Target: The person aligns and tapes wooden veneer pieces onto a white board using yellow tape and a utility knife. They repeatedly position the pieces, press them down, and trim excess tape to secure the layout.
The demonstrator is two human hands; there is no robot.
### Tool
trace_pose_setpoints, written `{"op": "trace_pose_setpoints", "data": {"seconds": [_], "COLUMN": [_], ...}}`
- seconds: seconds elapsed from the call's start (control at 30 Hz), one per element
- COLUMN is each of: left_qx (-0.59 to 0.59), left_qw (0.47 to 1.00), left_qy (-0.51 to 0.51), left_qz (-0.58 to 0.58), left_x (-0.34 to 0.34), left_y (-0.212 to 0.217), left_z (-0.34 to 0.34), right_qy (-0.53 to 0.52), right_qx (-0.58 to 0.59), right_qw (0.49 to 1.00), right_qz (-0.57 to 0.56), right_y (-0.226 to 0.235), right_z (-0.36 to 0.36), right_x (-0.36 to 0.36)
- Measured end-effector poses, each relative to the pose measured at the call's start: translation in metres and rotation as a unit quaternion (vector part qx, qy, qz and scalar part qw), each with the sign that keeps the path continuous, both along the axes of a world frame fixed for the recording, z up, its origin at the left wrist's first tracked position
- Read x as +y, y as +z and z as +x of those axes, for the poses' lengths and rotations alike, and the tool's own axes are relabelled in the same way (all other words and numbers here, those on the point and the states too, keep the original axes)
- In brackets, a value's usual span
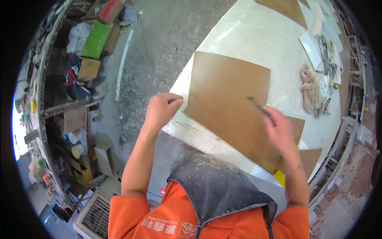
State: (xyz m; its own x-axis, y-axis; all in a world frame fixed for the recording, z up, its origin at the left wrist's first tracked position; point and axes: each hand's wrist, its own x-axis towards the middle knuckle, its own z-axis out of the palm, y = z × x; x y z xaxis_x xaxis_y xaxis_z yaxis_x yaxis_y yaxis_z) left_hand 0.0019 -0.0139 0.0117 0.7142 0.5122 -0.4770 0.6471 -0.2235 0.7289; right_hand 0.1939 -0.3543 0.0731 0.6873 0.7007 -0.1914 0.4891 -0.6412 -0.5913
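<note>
The brown board (227,99) lies mid-frame on the white counter (286,49); it looks thin, light, stiff and smooth enough to slide, so opposite edges should give the best hold. Its stepped outline could be one sheet or two overlapping; I cannot tell. The right hand (280,129) grips one thin dark tool (261,108) above it. The left hand (164,108) is curled closed beside the board's left edge, perhaps pinching something too small to tell. One large brown piece (284,10) shows at the top, one smaller offcut (312,158) at lower right.
</note>
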Motion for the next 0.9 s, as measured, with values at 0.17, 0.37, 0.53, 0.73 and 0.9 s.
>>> {"op": "trace_pose_setpoints", "data": {"seconds": [0.17, 0.37, 0.53, 0.73, 0.9], "left_qx": [-0.034, -0.057, -0.059, -0.065, -0.055], "left_qw": [0.999, 0.996, 0.996, 0.996, 0.997], "left_qy": [-0.035, -0.046, -0.038, -0.036, -0.037], "left_qz": [0.017, 0.047, 0.051, 0.047, 0.041], "left_x": [0.003, 0.005, 0.006, 0.007, 0.007], "left_y": [-0.005, -0.016, -0.014, -0.014, -0.012], "left_z": [0.003, -0.003, -0.005, -0.003, -0.002], "right_qy": [0.268, 0.344, 0.358, 0.373, 0.382], "right_qx": [-0.066, -0.114, -0.121, -0.142, -0.159], "right_qw": [0.96, 0.928, 0.92, 0.911, 0.906], "right_qz": [-0.043, -0.085, -0.099, -0.098, -0.087], "right_y": [-0.007, -0.02, -0.017, -0.018, -0.022], "right_z": [-0.033, -0.031, -0.029, -0.026, -0.026], "right_x": [0.107, 0.141, 0.153, 0.159, 0.162]}}
